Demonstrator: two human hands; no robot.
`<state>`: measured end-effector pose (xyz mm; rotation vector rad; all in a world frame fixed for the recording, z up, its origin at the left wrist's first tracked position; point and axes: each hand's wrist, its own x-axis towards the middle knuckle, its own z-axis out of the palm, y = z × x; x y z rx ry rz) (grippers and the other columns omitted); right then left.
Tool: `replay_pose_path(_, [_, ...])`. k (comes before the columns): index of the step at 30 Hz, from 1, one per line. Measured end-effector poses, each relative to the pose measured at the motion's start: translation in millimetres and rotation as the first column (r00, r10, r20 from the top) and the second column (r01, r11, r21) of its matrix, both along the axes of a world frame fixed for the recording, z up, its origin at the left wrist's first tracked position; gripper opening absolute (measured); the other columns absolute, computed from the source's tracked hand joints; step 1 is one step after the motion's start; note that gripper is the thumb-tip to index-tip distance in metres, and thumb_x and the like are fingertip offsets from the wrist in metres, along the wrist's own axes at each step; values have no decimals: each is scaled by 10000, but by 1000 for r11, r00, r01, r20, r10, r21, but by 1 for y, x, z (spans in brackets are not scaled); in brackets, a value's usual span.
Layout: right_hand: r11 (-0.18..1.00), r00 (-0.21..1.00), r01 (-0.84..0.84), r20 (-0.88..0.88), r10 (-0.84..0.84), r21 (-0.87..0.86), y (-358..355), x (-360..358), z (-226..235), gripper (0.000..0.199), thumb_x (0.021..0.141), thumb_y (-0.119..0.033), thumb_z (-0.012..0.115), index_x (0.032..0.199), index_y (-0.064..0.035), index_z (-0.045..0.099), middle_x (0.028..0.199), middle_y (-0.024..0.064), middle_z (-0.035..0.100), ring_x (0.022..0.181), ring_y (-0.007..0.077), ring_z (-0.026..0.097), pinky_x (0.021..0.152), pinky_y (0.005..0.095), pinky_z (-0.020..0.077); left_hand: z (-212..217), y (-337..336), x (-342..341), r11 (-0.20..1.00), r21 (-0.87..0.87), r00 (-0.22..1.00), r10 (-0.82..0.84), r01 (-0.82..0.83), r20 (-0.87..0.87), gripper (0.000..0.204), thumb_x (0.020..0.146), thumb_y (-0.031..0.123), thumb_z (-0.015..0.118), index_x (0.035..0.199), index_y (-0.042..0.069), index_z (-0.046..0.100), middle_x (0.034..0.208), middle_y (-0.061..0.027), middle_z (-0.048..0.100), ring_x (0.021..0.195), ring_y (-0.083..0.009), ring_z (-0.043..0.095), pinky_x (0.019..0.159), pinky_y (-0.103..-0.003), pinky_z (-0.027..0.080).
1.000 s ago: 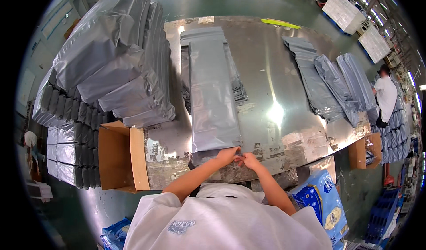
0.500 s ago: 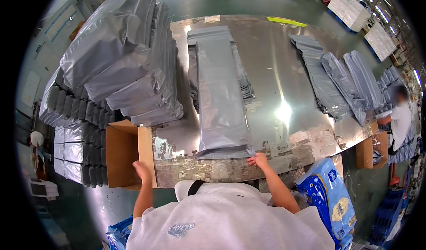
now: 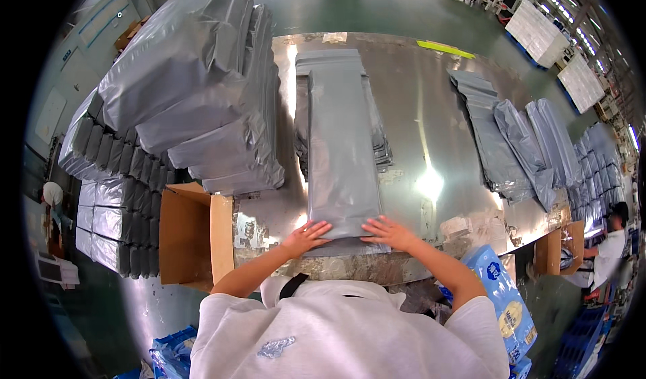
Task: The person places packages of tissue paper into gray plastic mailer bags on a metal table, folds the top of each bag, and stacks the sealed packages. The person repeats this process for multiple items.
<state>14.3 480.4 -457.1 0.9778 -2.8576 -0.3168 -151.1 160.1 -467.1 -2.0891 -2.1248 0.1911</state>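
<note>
A long grey plastic mailing bag (image 3: 342, 143) lies lengthwise on the metal table, its near end toward me. My left hand (image 3: 306, 238) rests on the left corner of that end, fingers stretched out. On the right corner lies my right hand (image 3: 390, 233), flat with its fingers spread. A flap (image 3: 346, 246) of the bag shows between and below the hands. Under the long bag, more flat grey bags (image 3: 379, 136) stick out on both sides. Neither hand grips anything.
A tall pile of filled grey bags (image 3: 195, 89) stands at the left, beside an open cardboard box (image 3: 185, 237). Flat grey bags (image 3: 494, 136) lie on the table's right. A blue package (image 3: 501, 305) is near my right elbow. Another person (image 3: 609, 251) works at far right.
My left hand has come from beside the cardboard box onto the bag's near end. My right hand has gone from pinching the corner to lying flat on it.
</note>
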Motion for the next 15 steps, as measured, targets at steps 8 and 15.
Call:
replay_pose_path(8, [835,896,325,428,-122,-444,40,-6,-36,334,807,-176,523,1114,-56,572,1284,112,474,1221,223,410,1039,362,279,-13,-10,-37,977,-154,904,198,-149,378,413,795,176,483,1206,161,516,1351,-32,383,1275,-176,309,1067,-382,198])
replay_pose_path(15, [-263,322,908,945,-58,-326,46,-66,-37,332,913,-301,478,897,-7,632,775,71,628,715,140,559,694,253,438,-69,11,-80,610,-486,-188,486,-626,853,283,903,258,465,1038,63,621,950,-54,641,896,-182,572,833,-285,402])
